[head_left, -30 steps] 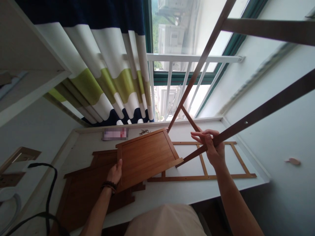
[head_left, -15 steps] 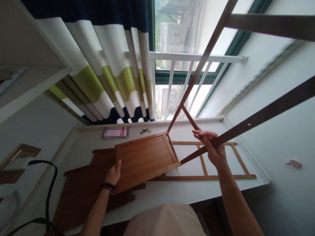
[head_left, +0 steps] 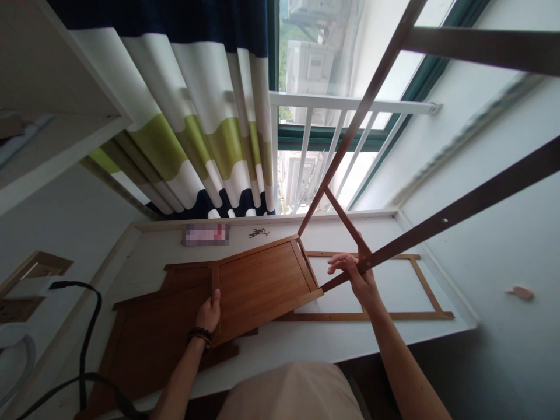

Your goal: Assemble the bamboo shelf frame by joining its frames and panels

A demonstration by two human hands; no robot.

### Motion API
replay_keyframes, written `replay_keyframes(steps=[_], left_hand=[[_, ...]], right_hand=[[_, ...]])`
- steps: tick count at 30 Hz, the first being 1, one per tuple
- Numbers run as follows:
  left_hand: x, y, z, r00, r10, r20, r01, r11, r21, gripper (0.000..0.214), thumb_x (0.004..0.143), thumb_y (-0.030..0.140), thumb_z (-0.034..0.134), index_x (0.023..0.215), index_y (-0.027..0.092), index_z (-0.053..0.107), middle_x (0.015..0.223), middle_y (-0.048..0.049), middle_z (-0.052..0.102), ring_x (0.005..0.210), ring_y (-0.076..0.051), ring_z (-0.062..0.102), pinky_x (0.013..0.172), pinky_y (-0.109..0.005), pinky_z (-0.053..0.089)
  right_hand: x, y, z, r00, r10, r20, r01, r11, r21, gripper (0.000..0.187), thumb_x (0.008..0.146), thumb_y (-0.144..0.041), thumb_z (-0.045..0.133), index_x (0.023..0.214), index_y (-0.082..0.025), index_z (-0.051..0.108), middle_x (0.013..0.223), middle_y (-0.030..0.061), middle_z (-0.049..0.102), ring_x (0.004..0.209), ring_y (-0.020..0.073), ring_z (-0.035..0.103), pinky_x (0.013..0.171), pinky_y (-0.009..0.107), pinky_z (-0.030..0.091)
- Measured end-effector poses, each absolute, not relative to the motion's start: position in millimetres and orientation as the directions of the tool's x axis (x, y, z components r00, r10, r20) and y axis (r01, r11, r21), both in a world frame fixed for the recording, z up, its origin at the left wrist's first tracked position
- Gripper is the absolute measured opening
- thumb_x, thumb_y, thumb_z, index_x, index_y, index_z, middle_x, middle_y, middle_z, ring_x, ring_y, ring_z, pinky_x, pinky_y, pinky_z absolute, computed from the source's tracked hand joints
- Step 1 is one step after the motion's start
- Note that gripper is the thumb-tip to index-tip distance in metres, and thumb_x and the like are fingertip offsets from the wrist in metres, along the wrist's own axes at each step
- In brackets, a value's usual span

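My left hand (head_left: 209, 311) grips the near left edge of a brown wooden panel (head_left: 262, 286), held tilted above the white table (head_left: 306, 341). The panel is joined to a tall wooden frame whose long rails (head_left: 459, 207) rise up and to the right past the camera. My right hand (head_left: 356, 277) is closed around the lower rail near its joint with the panel. A flat ladder-like wooden frame (head_left: 420, 274) lies on the table under my right hand.
More brown panels (head_left: 149, 332) lie stacked on the table at the left. A small heap of screws (head_left: 258, 233) sits near the back edge. A black cable (head_left: 87, 332) loops at the left. A striped curtain (head_left: 192, 134) and a white window railing (head_left: 350, 105) stand behind.
My right hand has slid down the rail toward the panel. The panel's right end has dropped slightly, and my left hand has shifted a little to the right.
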State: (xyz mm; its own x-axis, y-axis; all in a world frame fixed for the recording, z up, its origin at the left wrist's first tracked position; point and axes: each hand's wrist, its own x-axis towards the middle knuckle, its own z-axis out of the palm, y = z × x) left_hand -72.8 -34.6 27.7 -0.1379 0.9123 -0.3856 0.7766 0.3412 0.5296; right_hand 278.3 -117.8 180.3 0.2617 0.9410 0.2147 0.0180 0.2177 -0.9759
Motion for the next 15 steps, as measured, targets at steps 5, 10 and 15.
replay_keyframes(steps=[5, 10, 15], left_hand=[[-75, -35, 16, -0.169, 0.911, -0.377, 0.804, 0.349, 0.481, 0.052, 0.081, 0.051, 0.017, 0.064, 0.017, 0.054, 0.084, -0.0215, 0.066, 0.085, -0.032, 0.062, 0.073, -0.038, 0.046], [-77, -36, 11, -0.152, 0.919, -0.363, 0.825, 0.32, 0.465, 0.053, 0.082, 0.049, 0.017, 0.071, 0.015, 0.056, 0.087, -0.0215, 0.066, 0.087, -0.032, 0.062, 0.073, -0.036, 0.045], [-68, -40, 10, -0.191, 0.921, -0.339, 0.842, 0.332, 0.426, 0.048, 0.083, 0.047, 0.022, 0.085, 0.014, 0.057, 0.088, -0.019, 0.065, 0.087, -0.031, 0.061, 0.073, -0.036, 0.044]], right_hand=[[277, -116, 172, 0.336, 0.924, 0.184, -0.039, 0.209, -0.977, 0.026, 0.087, -0.036, 0.043, 0.107, -0.022, 0.052, 0.055, -0.0043, 0.041, 0.047, 0.0085, 0.037, 0.046, 0.024, 0.035], [276, -114, 166, 0.393, 0.904, 0.169, -0.096, 0.223, -0.97, 0.03, 0.085, -0.037, 0.046, 0.111, -0.024, 0.049, 0.052, -0.0071, 0.027, 0.045, 0.0076, 0.027, 0.044, 0.023, 0.028], [275, -113, 163, 0.427, 0.891, 0.158, -0.073, 0.208, -0.975, 0.036, 0.084, -0.037, 0.046, 0.118, -0.023, 0.046, 0.052, -0.0075, 0.025, 0.046, 0.0079, 0.025, 0.044, 0.024, 0.026]])
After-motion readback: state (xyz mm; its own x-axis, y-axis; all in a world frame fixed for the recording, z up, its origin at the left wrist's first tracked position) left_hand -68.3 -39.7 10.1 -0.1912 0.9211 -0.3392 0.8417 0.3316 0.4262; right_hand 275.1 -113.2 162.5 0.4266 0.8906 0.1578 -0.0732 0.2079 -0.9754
